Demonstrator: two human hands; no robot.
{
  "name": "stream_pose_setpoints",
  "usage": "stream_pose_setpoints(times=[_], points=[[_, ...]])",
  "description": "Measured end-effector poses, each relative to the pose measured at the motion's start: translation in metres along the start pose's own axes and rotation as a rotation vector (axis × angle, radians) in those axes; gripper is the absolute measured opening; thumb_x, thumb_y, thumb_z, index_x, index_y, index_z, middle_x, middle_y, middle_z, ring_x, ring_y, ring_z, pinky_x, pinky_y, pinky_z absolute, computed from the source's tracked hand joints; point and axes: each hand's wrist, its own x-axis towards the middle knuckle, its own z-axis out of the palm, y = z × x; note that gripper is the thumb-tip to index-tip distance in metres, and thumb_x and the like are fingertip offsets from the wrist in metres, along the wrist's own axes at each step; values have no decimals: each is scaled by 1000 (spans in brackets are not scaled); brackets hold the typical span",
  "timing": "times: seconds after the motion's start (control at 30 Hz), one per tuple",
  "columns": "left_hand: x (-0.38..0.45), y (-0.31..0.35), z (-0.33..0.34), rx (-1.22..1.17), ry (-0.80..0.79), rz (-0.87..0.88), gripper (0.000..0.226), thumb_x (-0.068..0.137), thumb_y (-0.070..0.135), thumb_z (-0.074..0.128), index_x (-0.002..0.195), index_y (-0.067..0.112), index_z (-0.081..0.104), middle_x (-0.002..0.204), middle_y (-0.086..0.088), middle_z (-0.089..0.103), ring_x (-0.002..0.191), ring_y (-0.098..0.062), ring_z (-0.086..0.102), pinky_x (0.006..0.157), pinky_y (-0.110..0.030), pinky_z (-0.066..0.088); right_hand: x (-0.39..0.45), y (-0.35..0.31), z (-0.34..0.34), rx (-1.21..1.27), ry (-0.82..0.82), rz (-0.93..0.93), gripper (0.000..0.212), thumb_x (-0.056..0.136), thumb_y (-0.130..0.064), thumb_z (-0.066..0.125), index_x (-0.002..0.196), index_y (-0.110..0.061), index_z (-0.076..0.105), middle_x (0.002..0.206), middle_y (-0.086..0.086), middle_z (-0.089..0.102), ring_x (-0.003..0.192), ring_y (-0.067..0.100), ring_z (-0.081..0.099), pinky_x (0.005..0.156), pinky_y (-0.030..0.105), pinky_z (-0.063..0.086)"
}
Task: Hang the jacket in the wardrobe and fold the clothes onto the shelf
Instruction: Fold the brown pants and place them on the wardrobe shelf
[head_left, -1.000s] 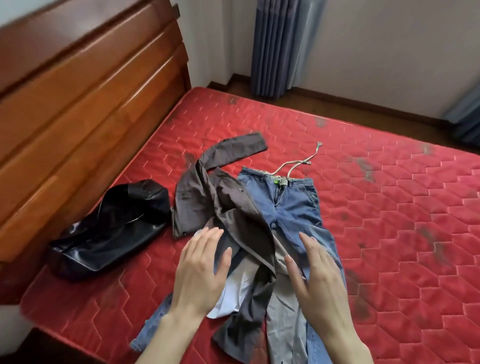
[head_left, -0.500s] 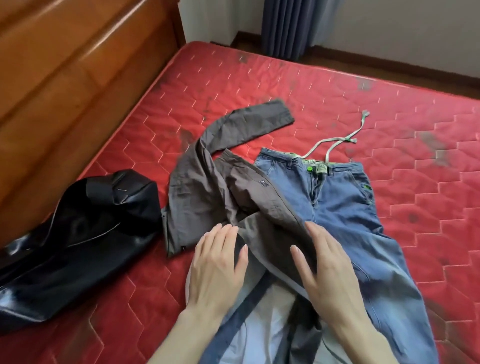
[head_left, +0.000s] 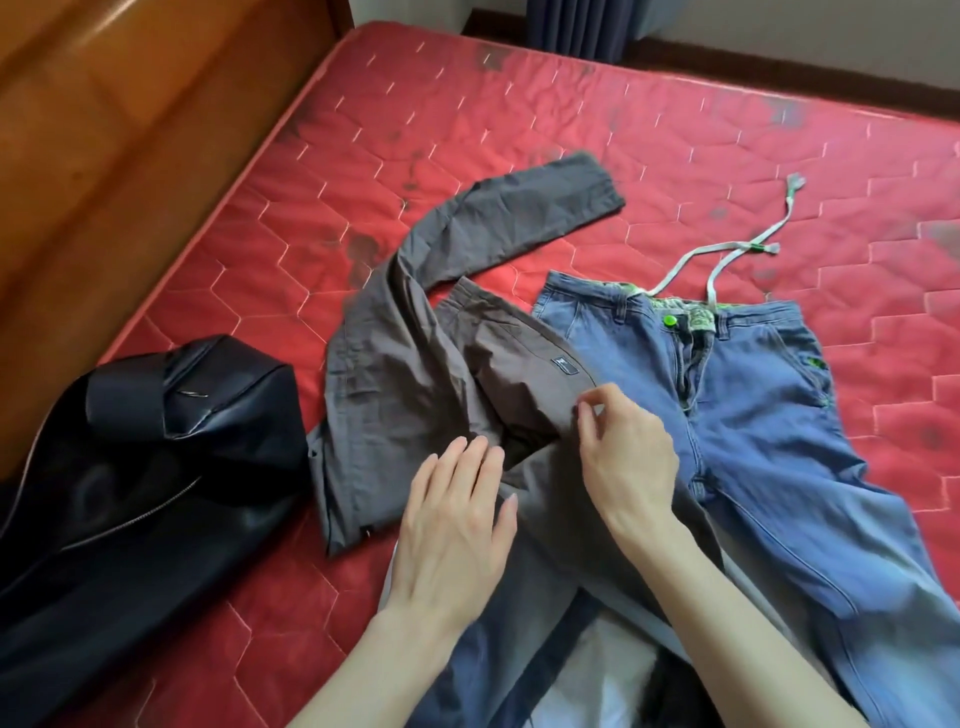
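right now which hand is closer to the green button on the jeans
The right hand. It pinches the grey trousers just below-left of the green button; the left hand lies flat on the grey cloth, lower and further left.

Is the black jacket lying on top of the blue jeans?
No, the black jacket lies apart at the left by the wooden headboard, while the blue jeans lie at the right with brown-grey trousers between.

Nothing can be read. A small dark tag (head_left: 720, 365) is sewn on the grey trousers (head_left: 415, 395), its mark too small to make out; so is the small green mark (head_left: 816, 364) on the jeans (head_left: 753, 415).
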Motion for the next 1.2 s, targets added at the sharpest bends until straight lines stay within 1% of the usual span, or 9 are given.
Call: stream_pose_setpoints(times=[0.13,0.23,0.4,0.6,0.8,0.83,0.9,1.03,1.2], points=[[8,1,3,42,-31,69,50,100,37,47,138,9,64,144,-8,62,136,-28,56,111,-49,47,15,12,5,-98,-33,9,49,95,-47,68,131,-15,60,118,14,66,115,40,59,90,48,45],[15,4,6,68,-75,95,50,100,39,45,134,9,66,138,-8,65,133,-28,58,110,-50,48,19,19,5,170,-169,96,21,99,-41,64,103,-20,66,101,10,73,106,37,65,76,40,43],[10,18,6,56,-106,196,50,101,43,45,128,9,70,133,-8,68,132,-28,59,113,-48,37,-40,52,-51,391,55,91,5,100,-28,67,96,-24,67,81,-5,73,83,21,68,77,42,51],[4,56,0,-71,-121,420,69,105,64,35,126,9,72,130,-5,69,128,-25,60,117,-50,34,-129,160,-105,426,323,379,17,90,-33,80,84,-24,67,82,-19,67,72,-11,59,67,2,39],[8,103,18,-67,-223,500,60,107,54,36,137,10,62,115,-4,67,107,-27,64,111,-45,43,-178,237,-117,166,418,583,71,64,-85,61,69,-14,57,72,40,59,67,13,45,50,14,40],[15,110,21,-77,-204,512,52,106,46,42,139,9,60,119,-6,65,110,-29,63,108,-46,45,-180,250,-112,206,374,542,80,61,-94,60,69,-14,59,73,42,59,68,11,50,63,16,44],[34,125,25,-53,-183,535,51,93,26,51,140,9,58,133,-13,60,122,-34,58,110,-49,45,-170,270,-109,142,101,448,86,70,-92,59,88,-8,69,79,26,68,63,10,65,66,16,48],[89,140,42,106,-258,575,61,68,18,66,128,10,65,154,-19,49,146,-38,43,119,-55,36,-121,262,-104,-46,217,274,48,95,-40,62,128,-5,64,117,14,68,104,41,64,93,47,45],[122,126,53,274,-460,639,37,75,29,64,108,13,65,111,-11,65,114,-35,61,121,-50,34,-23,230,-76,81,56,176,74,94,-35,74,152,-1,45,145,19,58,131,42,53,109,52,43]])
